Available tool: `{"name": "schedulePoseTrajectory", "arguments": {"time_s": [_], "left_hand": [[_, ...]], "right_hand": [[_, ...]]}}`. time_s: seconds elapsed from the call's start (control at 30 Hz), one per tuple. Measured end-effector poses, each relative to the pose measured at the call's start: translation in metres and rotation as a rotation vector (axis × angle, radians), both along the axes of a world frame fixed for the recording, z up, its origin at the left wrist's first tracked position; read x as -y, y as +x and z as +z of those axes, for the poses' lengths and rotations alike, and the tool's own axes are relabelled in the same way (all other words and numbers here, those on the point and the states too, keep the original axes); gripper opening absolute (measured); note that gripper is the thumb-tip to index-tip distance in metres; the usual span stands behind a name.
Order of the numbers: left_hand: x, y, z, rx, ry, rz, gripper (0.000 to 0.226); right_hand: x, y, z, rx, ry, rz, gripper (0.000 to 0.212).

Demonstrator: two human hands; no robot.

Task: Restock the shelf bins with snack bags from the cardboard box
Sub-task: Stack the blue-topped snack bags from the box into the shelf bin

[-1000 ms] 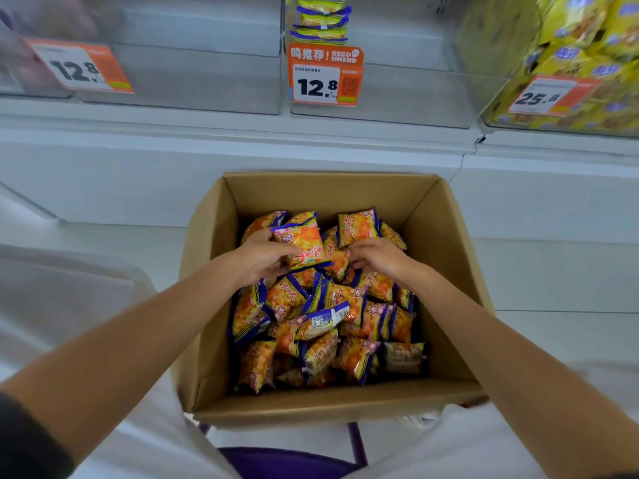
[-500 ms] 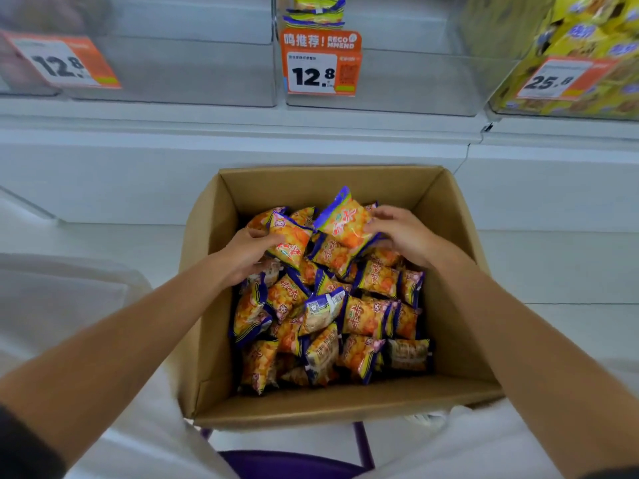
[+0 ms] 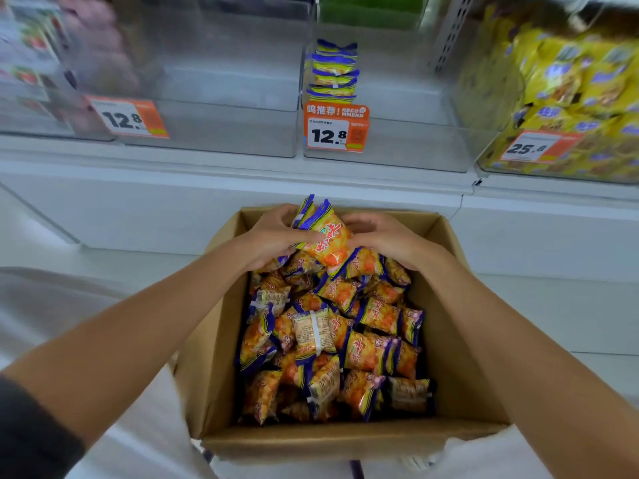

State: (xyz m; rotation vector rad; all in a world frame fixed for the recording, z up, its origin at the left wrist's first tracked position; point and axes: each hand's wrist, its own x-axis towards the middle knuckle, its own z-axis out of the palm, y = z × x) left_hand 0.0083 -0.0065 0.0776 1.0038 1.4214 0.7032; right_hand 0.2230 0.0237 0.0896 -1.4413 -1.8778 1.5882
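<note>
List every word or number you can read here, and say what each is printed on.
"12.8": left price tag.
"鸣推荐! RECO MMEND", "12.8": middle price tag.
"25.8": right price tag, slightly blurred.
Raised snack bag: red characters, too blurred to read.
Small print on the tags, and lettering on the yellow bags: unreadable.

Blurred left shelf bin (image 3: 41,121), yellow bags (image 3: 567,84).

Bright, even light; upper corners blurred, wide-angle bending at the edges.
</note>
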Motion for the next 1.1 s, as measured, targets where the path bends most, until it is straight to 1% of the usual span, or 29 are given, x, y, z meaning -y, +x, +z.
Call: {"name": "schedulePoseTrajectory", "arguments": {"time_s": [0.1, 0.13, 0.27, 0.3, 0.4, 0.43, 0.5, 0.57, 0.63, 0.67, 0.77, 0.83, 0.93, 0.97, 1.1], "left_hand": [[-0.012, 0.005, 0.027, -0.040, 0.092, -0.036, 0.069], [-0.017, 0.008, 0.038, -0.070, 0.138, -0.047, 0.068], [-0.044, 0.016, 0.087, -0.164, 0.315, -0.115, 0.066], [-0.054, 0.015, 0.098, -0.163, 0.362, -0.118, 0.061], [-0.088, 0.011, 0.130, -0.143, 0.527, -0.032, 0.033], [-0.101, 0.010, 0.140, -0.177, 0.591, 0.000, 0.028], [-0.128, 0.009, 0.155, -0.350, 0.710, -0.010, 0.020], [-0.153, 0.011, 0.161, -0.550, 0.784, -0.086, 0.026], [-0.170, 0.014, 0.161, -0.682, 0.795, -0.143, 0.029], [-0.176, 0.017, 0.162, -0.710, 0.798, -0.149, 0.029], [-0.190, 0.019, 0.163, -0.700, 0.888, -0.123, 0.030], [-0.196, 0.018, 0.164, -0.731, 0.893, -0.186, 0.036], [-0.204, 0.012, 0.162, -0.810, 0.701, -0.355, 0.047], [-0.206, 0.011, 0.164, -0.845, 0.692, -0.373, 0.047], [-0.210, 0.006, 0.172, -0.961, 0.766, -0.403, 0.035]], "right_hand": [[-0.008, -0.003, 0.032, -0.017, 0.042, 0.062, 0.065], [-0.012, -0.002, 0.042, -0.014, 0.078, 0.064, 0.066], [-0.034, 0.009, 0.082, -0.056, 0.194, 0.015, 0.054], [-0.041, 0.014, 0.090, -0.082, 0.227, -0.014, 0.052], [-0.068, 0.026, 0.114, -0.201, 0.292, -0.163, 0.048], [-0.078, 0.030, 0.119, -0.243, 0.314, -0.219, 0.046], [-0.099, 0.037, 0.129, -0.283, 0.404, -0.334, 0.045], [-0.118, 0.042, 0.133, -0.284, 0.513, -0.412, 0.046], [-0.134, 0.043, 0.134, -0.269, 0.593, -0.440, 0.047], [-0.142, 0.044, 0.132, -0.260, 0.627, -0.453, 0.048], [-0.161, 0.044, 0.124, -0.254, 0.670, -0.502, 0.047], [-0.170, 0.045, 0.118, -0.255, 0.647, -0.510, 0.047], [-0.178, 0.045, 0.110, -0.239, 0.608, -0.509, 0.047], [-0.179, 0.045, 0.109, -0.238, 0.591, -0.519, 0.048], [-0.181, 0.043, 0.109, -0.245, 0.528, -0.552, 0.048]]}}
